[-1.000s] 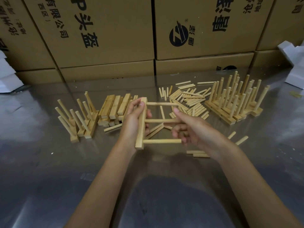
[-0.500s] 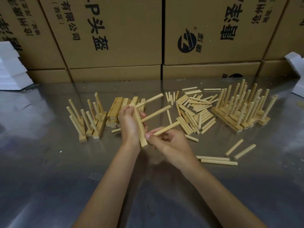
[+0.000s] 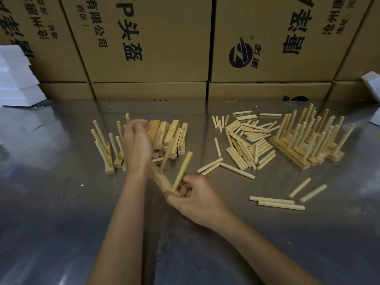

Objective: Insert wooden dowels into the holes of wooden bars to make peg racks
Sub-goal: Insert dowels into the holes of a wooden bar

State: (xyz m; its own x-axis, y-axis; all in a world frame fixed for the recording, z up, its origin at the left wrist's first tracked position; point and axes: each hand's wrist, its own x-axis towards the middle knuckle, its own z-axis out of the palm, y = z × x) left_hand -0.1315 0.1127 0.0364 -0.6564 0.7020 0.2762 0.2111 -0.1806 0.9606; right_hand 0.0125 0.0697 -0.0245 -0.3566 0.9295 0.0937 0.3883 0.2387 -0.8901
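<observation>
Blur hides the left hand's (image 3: 136, 144) fingers; right hand (image 3: 195, 197) pinches a pegged bar (image 3: 164, 182).

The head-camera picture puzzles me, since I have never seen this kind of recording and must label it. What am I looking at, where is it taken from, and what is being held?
There is no machine here. A person wears a camera on the head, so you look forward and down along both bare arms. The right hand grips the near end of a wooden bar with dowels standing out of it; one dowel shows clearly. The left hand is raised above it and blurred, so I cannot tell what it holds. On the shiny metal table lie a stack of bare bars, a pile of loose dowels, finished peg racks at the left and at the right. Printed cardboard boxes stand behind.
</observation>
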